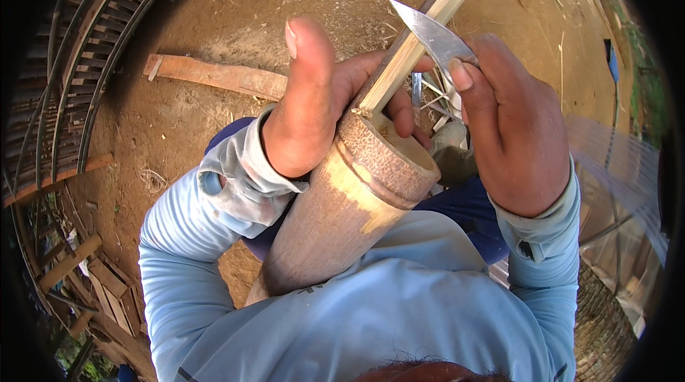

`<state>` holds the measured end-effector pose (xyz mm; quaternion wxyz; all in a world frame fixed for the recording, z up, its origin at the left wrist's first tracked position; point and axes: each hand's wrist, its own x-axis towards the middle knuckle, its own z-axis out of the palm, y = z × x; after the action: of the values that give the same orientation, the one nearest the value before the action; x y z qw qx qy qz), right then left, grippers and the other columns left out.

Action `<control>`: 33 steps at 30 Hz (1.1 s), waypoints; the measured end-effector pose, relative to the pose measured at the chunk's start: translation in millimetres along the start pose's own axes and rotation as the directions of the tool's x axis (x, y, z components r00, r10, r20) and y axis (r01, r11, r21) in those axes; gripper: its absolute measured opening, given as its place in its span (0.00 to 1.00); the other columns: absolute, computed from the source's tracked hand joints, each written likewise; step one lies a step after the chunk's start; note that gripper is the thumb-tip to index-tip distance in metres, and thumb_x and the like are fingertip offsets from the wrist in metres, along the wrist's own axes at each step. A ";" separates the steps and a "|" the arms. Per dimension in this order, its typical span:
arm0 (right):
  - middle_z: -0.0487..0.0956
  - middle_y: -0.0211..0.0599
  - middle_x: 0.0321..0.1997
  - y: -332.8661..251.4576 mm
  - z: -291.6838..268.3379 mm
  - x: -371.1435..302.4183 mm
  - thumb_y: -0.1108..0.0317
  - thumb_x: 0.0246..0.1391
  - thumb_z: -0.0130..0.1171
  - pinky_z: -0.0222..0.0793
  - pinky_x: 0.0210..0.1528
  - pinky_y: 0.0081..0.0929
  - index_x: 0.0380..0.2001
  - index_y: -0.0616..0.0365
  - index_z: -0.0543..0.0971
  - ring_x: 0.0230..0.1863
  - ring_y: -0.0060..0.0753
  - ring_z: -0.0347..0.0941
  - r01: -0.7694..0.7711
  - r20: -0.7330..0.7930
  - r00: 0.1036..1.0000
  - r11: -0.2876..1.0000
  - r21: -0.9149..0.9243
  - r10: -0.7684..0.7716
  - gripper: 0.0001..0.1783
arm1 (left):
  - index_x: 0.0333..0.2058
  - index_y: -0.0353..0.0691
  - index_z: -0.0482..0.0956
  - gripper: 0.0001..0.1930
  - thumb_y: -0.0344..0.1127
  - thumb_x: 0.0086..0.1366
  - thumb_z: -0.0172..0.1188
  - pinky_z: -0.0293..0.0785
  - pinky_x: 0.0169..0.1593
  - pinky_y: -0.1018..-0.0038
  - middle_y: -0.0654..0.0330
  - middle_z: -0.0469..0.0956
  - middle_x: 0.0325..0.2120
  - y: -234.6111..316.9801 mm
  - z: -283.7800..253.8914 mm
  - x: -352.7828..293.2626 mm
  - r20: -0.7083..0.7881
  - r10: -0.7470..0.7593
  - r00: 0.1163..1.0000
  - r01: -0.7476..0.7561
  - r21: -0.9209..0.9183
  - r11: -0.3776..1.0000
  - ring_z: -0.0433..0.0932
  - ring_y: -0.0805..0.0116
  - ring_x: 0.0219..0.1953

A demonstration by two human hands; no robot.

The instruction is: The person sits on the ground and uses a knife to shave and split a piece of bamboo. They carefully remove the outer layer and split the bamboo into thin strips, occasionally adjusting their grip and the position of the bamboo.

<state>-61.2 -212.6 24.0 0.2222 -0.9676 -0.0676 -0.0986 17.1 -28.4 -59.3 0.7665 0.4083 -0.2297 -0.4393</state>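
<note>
With the left hand (pixel 314 103) clamping the bamboo strip (pixel 417 39) and the right hand (pixel 514 125) gripping the knife (pixel 432 33), a slip could cut the thumb.

Bamboo strip (pixel 414 32), knife (pixel 434 36), bamboo culm (pixel 342 210).
Pale split strip angled up-right, lower end resting on culm's open rim. Steel blade lies across strip, point up-left. Thick brown mottled culm, hollow, tilted, open end up, patches scraped pale.

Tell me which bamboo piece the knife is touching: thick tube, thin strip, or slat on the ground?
The thin strip, pale and split, held over the thick tube; the knife crosses it.
</note>
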 end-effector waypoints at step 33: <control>0.72 0.47 0.22 -8.6 4.5 1.6 0.63 0.70 0.51 0.64 0.26 0.35 0.40 0.62 0.74 0.22 0.50 0.70 -0.058 0.020 0.998 0.997 0.049 0.057 0.12 | 0.70 0.29 0.47 0.82 0.98 0.28 0.24 0.55 0.71 0.63 0.40 0.54 0.68 32.9 10.5 2.1 -0.114 0.275 0.955 -0.295 -0.234 0.926 0.58 0.52 0.69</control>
<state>-60.4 -202.8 24.0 0.2484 -0.9642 -0.0443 -0.0812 26.7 -25.4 -26.2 0.8756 0.2885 -0.1996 -0.3320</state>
